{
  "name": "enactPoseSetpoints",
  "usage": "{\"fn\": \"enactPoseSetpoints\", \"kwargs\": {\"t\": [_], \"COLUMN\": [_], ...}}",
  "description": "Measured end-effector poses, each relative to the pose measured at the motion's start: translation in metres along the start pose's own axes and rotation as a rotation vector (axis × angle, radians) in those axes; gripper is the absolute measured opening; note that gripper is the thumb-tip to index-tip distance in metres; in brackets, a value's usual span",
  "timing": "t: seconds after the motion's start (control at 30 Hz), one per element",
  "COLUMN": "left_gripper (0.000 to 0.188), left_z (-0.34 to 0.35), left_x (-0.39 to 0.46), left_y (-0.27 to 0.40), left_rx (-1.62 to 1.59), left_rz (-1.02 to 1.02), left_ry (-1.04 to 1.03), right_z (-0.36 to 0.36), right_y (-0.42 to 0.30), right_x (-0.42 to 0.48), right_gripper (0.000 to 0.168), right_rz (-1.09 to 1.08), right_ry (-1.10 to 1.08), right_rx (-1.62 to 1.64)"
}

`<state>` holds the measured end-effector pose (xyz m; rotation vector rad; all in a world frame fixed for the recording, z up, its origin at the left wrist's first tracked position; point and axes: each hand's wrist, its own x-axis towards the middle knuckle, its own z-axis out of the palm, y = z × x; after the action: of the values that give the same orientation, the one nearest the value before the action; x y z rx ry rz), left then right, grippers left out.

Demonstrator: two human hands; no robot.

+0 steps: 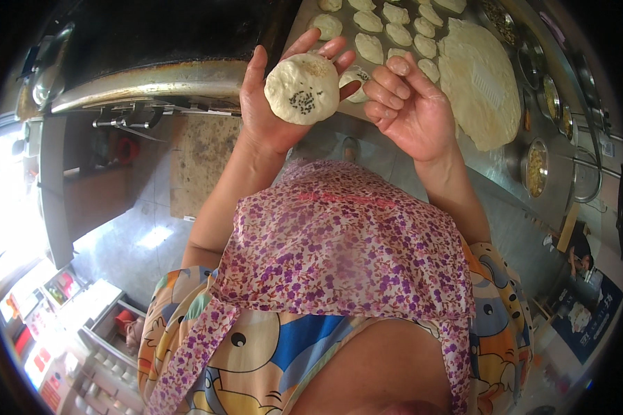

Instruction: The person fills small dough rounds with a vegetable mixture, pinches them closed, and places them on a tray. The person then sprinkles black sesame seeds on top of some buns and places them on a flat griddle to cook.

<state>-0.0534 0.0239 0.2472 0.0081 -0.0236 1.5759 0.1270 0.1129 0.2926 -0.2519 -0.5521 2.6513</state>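
Note:
A round, flattened piece of dough (pixel 301 89) with black sesame seeds lies on the palm of my left hand (pixel 273 115), whose fingers are spread. Beside it my right hand (pixel 414 111) is raised with curled fingers; whether anything is pinched in them cannot be told. Behind the hands, another seeded dough round (pixel 354 85) is partly hidden. Several small filled-looking dough pieces (pixel 368 46) rest in rows on the metal worktop (pixel 503 166). A large flat sheet of dough (pixel 462 114) lies to the right, with a white ridged scraper-like piece (pixel 487 85) on it.
At the upper left is a dark griddle (pixel 187 31) with a worn metal edge. Metal bowls of chopped filling (pixel 537 168) line the worktop's right side. A cardboard sheet (pixel 200 161) lies on the floor at left. Another person (pixel 581 257) is far off at the right.

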Motion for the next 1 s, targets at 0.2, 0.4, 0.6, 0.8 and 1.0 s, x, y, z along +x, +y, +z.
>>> {"fn": "enactPoseSetpoints", "kwargs": {"t": [0.2,0.4,0.6,0.8,1.0], "left_gripper": [0.069,0.064,0.061,0.063,0.059], "left_z": [-0.004,-0.014,-0.012,-0.007,-0.026], "left_x": [-0.006,-0.004,-0.006,0.002,0.021], "left_y": [0.004,0.009,0.0,-0.041,-0.049], "left_rx": [0.0,-0.053,0.866,2.3,1.6], "left_rz": [-0.005,0.006,0.113,0.263,0.098], "left_ry": [0.025,-0.042,-0.001,-0.623,-0.211], "right_z": [0.004,-0.021,-0.054,-0.05,-0.094], "right_y": [0.011,0.019,0.059,0.07,0.048], "right_x": [0.005,-0.004,-0.007,-0.025,-0.053], "right_gripper": [0.034,0.039,0.046,0.098,0.05], "right_rz": [-0.022,-0.08,0.089,-0.026,0.057], "right_ry": [0.075,0.24,0.52,0.595,0.331], "right_rx": [-0.061,-0.342,-0.212,0.232,0.41]}}
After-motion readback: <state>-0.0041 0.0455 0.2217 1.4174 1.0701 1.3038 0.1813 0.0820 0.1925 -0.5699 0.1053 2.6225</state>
